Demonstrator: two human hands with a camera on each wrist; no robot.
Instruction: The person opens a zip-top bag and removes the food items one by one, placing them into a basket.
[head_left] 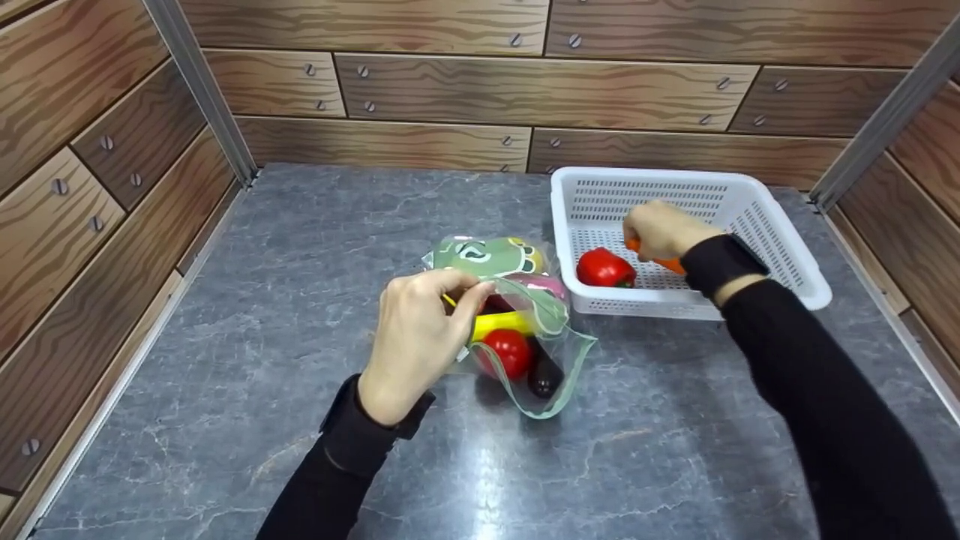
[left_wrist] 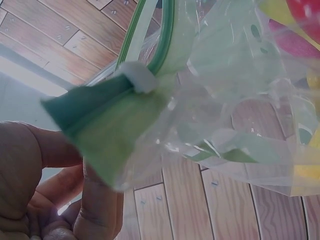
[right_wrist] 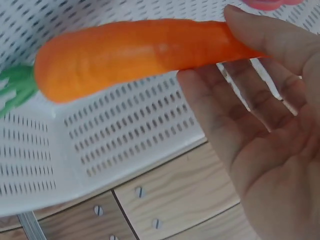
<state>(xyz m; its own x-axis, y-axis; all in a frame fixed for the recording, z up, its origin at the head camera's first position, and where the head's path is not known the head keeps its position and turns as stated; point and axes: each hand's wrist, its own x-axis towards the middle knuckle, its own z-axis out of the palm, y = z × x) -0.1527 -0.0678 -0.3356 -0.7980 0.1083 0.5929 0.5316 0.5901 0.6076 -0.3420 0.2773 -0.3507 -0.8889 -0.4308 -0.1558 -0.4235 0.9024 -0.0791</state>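
Note:
My left hand (head_left: 416, 330) pinches the edge of a clear zip bag with green trim (head_left: 571, 379). The bag lies with its mouth toward me. Inside it show a red tomato (head_left: 507, 352), a dark eggplant (head_left: 545, 373) and a yellow item (head_left: 501, 324); a magenta item (left_wrist: 295, 40) also shows through the plastic. A white slider (left_wrist: 139, 76) sits on the bag's green zip strip. Over the white basket (head_left: 686, 309), my right hand (head_left: 660, 229) holds an orange carrot (right_wrist: 135, 55) by its narrow end between thumb and fingers. Its green top (right_wrist: 17, 86) points away from the hand.
A red bell pepper (head_left: 605, 268) lies in the basket's near left corner. The basket stands right of the bag on a grey marbled table (head_left: 300, 247). Wood-patterned walls (head_left: 450, 86) enclose the back and both sides, with metal posts (head_left: 206, 90) at the corners.

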